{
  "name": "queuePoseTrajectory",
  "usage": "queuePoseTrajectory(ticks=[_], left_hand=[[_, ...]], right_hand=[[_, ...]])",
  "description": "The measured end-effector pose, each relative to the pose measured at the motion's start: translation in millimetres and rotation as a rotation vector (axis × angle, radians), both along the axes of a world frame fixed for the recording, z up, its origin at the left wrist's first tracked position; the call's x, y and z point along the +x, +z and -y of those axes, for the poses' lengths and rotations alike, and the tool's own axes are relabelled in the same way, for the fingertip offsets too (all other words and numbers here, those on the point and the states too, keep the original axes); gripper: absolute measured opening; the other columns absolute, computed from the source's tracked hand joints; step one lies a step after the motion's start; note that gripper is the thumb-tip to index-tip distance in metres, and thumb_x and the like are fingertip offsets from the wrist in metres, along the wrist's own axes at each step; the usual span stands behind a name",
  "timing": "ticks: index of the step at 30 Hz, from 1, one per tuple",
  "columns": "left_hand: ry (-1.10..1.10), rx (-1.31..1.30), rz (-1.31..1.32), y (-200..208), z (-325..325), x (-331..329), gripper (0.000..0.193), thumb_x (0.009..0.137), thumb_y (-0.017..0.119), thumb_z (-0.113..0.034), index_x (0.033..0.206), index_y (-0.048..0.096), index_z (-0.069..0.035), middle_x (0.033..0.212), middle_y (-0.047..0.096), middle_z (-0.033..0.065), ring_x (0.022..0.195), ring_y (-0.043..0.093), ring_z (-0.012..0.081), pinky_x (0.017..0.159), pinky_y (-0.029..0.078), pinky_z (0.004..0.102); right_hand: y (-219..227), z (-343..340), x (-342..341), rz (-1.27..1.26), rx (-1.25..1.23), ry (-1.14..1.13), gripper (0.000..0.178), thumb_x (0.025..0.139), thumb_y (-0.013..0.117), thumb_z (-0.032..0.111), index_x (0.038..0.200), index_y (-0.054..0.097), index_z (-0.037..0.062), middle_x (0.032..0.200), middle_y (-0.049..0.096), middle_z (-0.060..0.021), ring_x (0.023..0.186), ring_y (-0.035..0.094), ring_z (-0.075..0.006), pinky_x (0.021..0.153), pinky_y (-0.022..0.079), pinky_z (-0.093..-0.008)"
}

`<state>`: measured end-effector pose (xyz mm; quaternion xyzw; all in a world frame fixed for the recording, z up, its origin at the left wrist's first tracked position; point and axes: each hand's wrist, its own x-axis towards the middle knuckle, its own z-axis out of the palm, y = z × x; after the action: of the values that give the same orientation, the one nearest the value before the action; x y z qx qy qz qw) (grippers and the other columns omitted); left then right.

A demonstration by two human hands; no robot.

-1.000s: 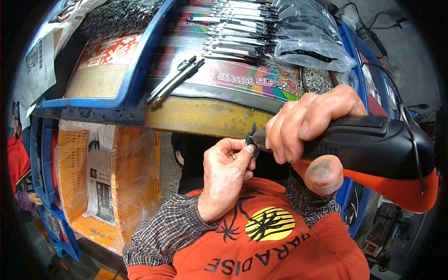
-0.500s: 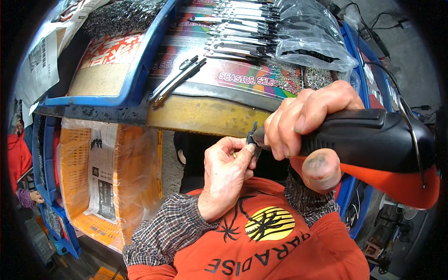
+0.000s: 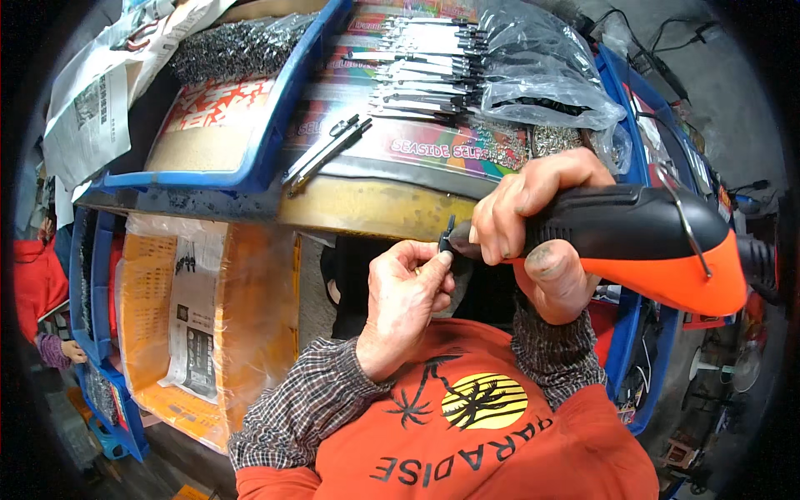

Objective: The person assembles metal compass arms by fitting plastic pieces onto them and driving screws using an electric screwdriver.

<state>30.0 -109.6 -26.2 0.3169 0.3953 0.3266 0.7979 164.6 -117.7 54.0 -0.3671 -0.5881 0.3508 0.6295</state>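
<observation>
My left hand pinches a small black part between thumb and fingers, and a thin dark end of it sticks up. From the right, my right hand wraps round a black and orange electric screwdriver. The tool lies nearly level with its nose at the black part; the exact contact point is too small to make out. Beyond my hands, two slender black and silver pieces rest near the table's front edge. Further back lies a row of similar slender pieces.
Loose small metal bits lie beside a clear plastic bag. A blue tray with black parts stands at left, above a plastic-lined orange crate. Another person's hand shows far left. A cable runs at back right.
The screwdriver's rear end has swung a little, showing more of its orange underside, while its nose stays at the black part. The surroundings sit slightly further right and lower in view.
</observation>
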Motion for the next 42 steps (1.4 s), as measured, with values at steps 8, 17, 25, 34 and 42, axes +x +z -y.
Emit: queuePoseTrajectory(ticks=[8, 17, 25, 34, 42], left_hand=[[0.088, 1.054, -0.549, 5.4, -7.4, -19.8, 0.013, 0.080, 0.057, 0.002, 0.093, 0.055, 0.003, 0.069, 0.057, 0.0050, 0.055, 0.053, 0.0074, 0.050, 0.043, 0.0205], [0.252, 1.817, -1.078, 10.2, -89.2, -30.5, 0.016, 0.071, 0.057, -0.001, 0.086, 0.059, -0.006, 0.074, 0.055, 0.0082, 0.072, 0.054, 0.0272, 0.065, 0.043, 0.0365], [0.152, 1.877, -1.290, 10.7, -112.9, -31.1, 0.019, 0.069, 0.056, -0.002, 0.087, 0.060, -0.008, 0.081, 0.054, 0.0048, 0.079, 0.052, 0.0230, 0.068, 0.041, 0.0336], [0.180, 1.873, -1.269, 43.5, -172.4, 30.3, 0.006, 0.072, 0.050, -0.005, 0.073, 0.056, -0.006, 0.075, 0.054, 0.0090, 0.076, 0.053, 0.0274, 0.063, 0.042, 0.0365], [0.065, 1.918, -1.535, 37.1, -217.7, 55.1, 0.010, 0.075, 0.052, -0.011, 0.079, 0.061, -0.008, 0.082, 0.057, 0.0081, 0.083, 0.056, 0.0264, 0.068, 0.044, 0.0378]], right_hand=[[7.5, 12.6, 11.7, -0.341, 0.160, 0.056, 0.038, 0.073, 0.069, 0.025, 0.089, 0.042, 0.0033, 0.061, 0.047, -0.0052, 0.052, 0.049, -0.0152, 0.053, 0.045, -0.0297], [7.7, 15.8, 20.5, -0.326, 0.089, -0.092, 0.037, 0.074, 0.069, 0.026, 0.085, 0.042, 0.0043, 0.060, 0.046, -0.0039, 0.050, 0.049, -0.0143, 0.053, 0.044, -0.0301], [-0.9, 15.0, 35.8, -0.369, 0.078, -0.035, 0.033, 0.072, 0.069, 0.006, 0.088, 0.041, 0.0030, 0.069, 0.052, -0.0054, 0.062, 0.051, -0.0101, 0.057, 0.044, -0.0231], [-3.5, 7.7, 43.3, -0.319, 0.080, -0.053, 0.032, 0.072, 0.070, 0.005, 0.088, 0.042, 0.0040, 0.072, 0.053, -0.0045, 0.065, 0.052, -0.0090, 0.060, 0.044, -0.0225], [-4.3, 9.3, 44.2, -0.374, 0.020, -0.161, 0.041, 0.069, 0.076, 0.024, 0.084, 0.042, 0.0054, 0.060, 0.047, -0.0031, 0.052, 0.049, -0.0135, 0.053, 0.044, -0.0292]])
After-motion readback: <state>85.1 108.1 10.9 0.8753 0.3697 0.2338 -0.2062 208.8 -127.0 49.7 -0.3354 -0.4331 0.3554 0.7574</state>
